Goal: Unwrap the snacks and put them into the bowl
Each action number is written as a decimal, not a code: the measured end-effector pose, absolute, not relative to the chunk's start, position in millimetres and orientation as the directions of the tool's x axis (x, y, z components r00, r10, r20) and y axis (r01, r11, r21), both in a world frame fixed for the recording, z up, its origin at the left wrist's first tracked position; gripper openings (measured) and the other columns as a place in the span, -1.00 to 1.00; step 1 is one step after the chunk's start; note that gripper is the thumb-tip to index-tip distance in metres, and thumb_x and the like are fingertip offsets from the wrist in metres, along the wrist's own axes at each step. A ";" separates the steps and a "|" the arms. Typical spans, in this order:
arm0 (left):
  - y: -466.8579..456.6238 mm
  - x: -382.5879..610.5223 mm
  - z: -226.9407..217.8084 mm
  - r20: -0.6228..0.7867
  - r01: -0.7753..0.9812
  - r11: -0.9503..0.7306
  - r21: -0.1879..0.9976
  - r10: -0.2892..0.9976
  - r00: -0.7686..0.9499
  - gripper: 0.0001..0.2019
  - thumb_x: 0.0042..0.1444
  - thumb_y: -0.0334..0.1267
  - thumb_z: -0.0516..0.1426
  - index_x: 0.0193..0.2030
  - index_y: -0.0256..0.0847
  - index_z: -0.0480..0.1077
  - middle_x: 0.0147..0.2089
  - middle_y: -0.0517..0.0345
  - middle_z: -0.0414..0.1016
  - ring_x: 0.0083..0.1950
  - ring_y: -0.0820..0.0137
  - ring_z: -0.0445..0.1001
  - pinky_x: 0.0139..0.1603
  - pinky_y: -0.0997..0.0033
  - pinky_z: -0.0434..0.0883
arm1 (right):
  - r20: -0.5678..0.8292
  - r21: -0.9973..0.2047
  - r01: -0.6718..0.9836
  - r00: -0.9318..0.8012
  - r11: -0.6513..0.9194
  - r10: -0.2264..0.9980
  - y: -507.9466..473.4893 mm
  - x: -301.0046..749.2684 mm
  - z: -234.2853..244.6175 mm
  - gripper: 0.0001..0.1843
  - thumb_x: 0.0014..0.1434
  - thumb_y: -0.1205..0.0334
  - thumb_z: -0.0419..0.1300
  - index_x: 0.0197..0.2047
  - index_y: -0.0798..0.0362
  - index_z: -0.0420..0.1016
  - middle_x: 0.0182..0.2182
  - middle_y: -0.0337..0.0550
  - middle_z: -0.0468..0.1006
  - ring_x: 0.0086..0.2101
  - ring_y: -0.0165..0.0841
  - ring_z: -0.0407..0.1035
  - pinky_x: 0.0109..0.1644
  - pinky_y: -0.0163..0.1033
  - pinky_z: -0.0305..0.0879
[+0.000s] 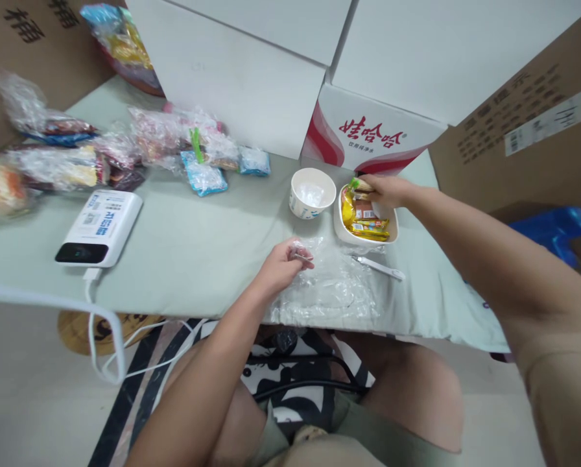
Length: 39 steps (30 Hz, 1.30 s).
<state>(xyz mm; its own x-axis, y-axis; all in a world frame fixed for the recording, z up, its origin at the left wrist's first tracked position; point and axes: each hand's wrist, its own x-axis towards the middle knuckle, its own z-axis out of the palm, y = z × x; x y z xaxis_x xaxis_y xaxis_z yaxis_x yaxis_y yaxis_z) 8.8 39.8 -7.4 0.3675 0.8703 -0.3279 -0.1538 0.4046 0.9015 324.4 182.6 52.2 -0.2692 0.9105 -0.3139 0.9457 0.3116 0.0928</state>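
Observation:
My left hand (283, 263) pinches the edge of a clear plastic bag (332, 288) that lies flat on the pale green table (198, 246). My right hand (388, 191) reaches over a white rectangular dish (342, 230) filled with several small snack packets (366, 217); its fingers close on a packet (361, 185) at the dish's far edge. Just left of the dish stands a white paper bowl (312, 192) with a bit of clear plastic inside. A white utensil (380, 267) rests on the bag, in front of the dish.
Several bagged snacks (100, 149) are heaped along the table's back left. A white power bank (100, 227) with a cable sits at the front left. White cartons (368, 130) and brown cardboard boxes (524, 123) wall the back and right. My knees are under the front edge.

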 end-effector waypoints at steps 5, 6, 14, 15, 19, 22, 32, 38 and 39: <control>38.8 7.9 -4.2 -0.326 -0.146 0.401 0.904 0.870 0.369 -0.87 -0.16 -0.52 0.10 -0.46 -0.23 0.35 -0.41 0.27 0.43 -0.38 0.49 0.50 -0.20 0.44 0.38 | -0.288 0.115 0.975 -0.149 0.188 0.946 177.2 323.0 30.8 -0.16 0.17 0.13 0.17 0.46 0.07 0.02 0.35 0.11 0.27 0.22 -0.02 0.29 0.25 0.00 0.25; 39.0 8.1 -4.0 -0.328 -0.145 0.402 0.904 0.870 0.369 -0.87 -0.16 -0.52 0.09 -0.46 -0.23 0.35 -0.40 0.26 0.43 -0.38 0.49 0.50 -0.20 0.44 0.38 | -0.295 0.118 0.978 -0.132 0.173 0.946 177.8 321.7 30.8 -0.12 0.14 0.10 0.20 0.47 0.05 0.01 0.37 0.10 0.24 0.25 -0.01 0.25 0.28 0.03 0.20; 40.1 7.7 -4.6 -0.341 -0.130 0.411 0.902 0.865 0.368 -0.83 -0.17 -0.56 0.07 -0.46 -0.24 0.36 -0.41 0.26 0.41 -0.39 0.50 0.50 -0.24 0.47 0.36 | -0.032 0.013 0.991 -0.136 0.137 0.990 151.6 299.0 77.2 -0.31 0.13 0.23 0.11 0.35 0.05 0.23 0.28 0.09 0.37 0.23 0.04 0.26 0.25 0.13 0.22; 40.0 7.2 -5.0 -0.342 -0.128 0.411 0.903 0.865 0.367 -0.82 -0.18 -0.57 0.06 -0.45 -0.24 0.36 -0.40 0.25 0.42 -0.38 0.50 0.50 -0.26 0.48 0.36 | 0.073 -0.035 0.991 -0.123 0.126 0.990 134.6 293.3 79.9 -0.38 0.15 0.28 0.06 0.29 0.05 0.30 0.24 0.08 0.42 0.21 0.01 0.29 0.24 0.11 0.23; 41.6 3.9 -6.2 -0.370 -0.143 0.433 0.890 0.868 0.331 -0.77 -0.20 -0.57 0.06 -0.38 -0.22 0.33 -0.33 0.22 0.43 -0.33 0.48 0.50 -0.34 0.50 0.38 | 0.348 -0.244 0.969 0.061 0.028 0.935 40.7 268.3 56.6 -0.59 0.24 0.27 -0.10 0.02 0.01 0.48 -0.05 0.05 0.60 0.03 -0.08 0.45 0.16 0.07 0.33; 43.6 -0.4 -3.6 -0.422 -0.132 0.475 0.870 0.856 0.299 -0.72 -0.17 -0.52 0.16 -0.26 -0.19 0.30 -0.23 0.19 0.44 -0.31 0.47 0.51 -0.38 0.51 0.40 | 0.265 -0.372 0.910 -0.086 0.184 0.960 -17.5 252.0 10.5 -0.68 0.20 0.25 -0.04 -0.14 -0.07 0.51 -0.23 -0.05 0.64 -0.13 -0.11 0.54 0.03 0.05 0.44; 55.8 -24.9 -14.2 -0.233 0.136 0.247 0.959 0.966 -0.110 -0.46 -0.01 -0.36 0.19 0.13 -0.06 0.18 -0.20 0.21 0.49 -0.38 0.48 0.51 -0.38 0.53 0.37 | 0.029 -0.337 0.906 -0.263 0.257 0.964 -49.6 240.0 -45.8 -0.17 0.06 0.28 0.09 0.43 0.07 0.15 0.42 0.13 0.15 0.38 0.07 0.02 0.38 0.26 0.05; 50.8 -35.2 -14.7 0.373 0.525 -0.266 0.808 0.922 -0.106 -0.86 0.20 -0.29 0.05 -0.14 -0.13 0.39 -0.17 0.08 0.53 -0.06 0.33 0.52 0.09 0.32 0.39 | 0.155 -0.324 0.913 -0.208 0.248 0.966 -59.9 236.4 -29.8 -0.39 0.12 0.17 0.14 0.27 -0.05 0.40 0.33 0.06 0.32 0.25 0.09 0.21 0.25 0.26 0.18; 48.3 -35.0 -13.8 0.364 0.565 -0.341 0.752 0.928 0.076 -0.87 0.19 -0.28 0.07 -0.18 -0.13 0.43 -0.17 0.07 0.55 -0.03 0.29 0.52 0.15 0.28 0.37 | 0.212 -0.332 0.914 -0.167 0.232 0.963 -58.7 238.6 -26.9 -0.50 0.15 0.16 0.14 0.17 -0.10 0.48 0.24 0.01 0.43 0.21 0.07 0.27 0.24 0.24 0.18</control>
<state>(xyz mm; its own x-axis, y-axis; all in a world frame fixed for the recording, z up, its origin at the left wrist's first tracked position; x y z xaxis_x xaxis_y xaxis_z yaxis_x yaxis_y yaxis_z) -35.0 48.3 -13.8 0.0760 0.9284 0.3637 0.5648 -0.3407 0.7517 238.6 -58.7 -26.9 -0.1674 0.9628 0.2122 0.9142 0.2322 -0.3321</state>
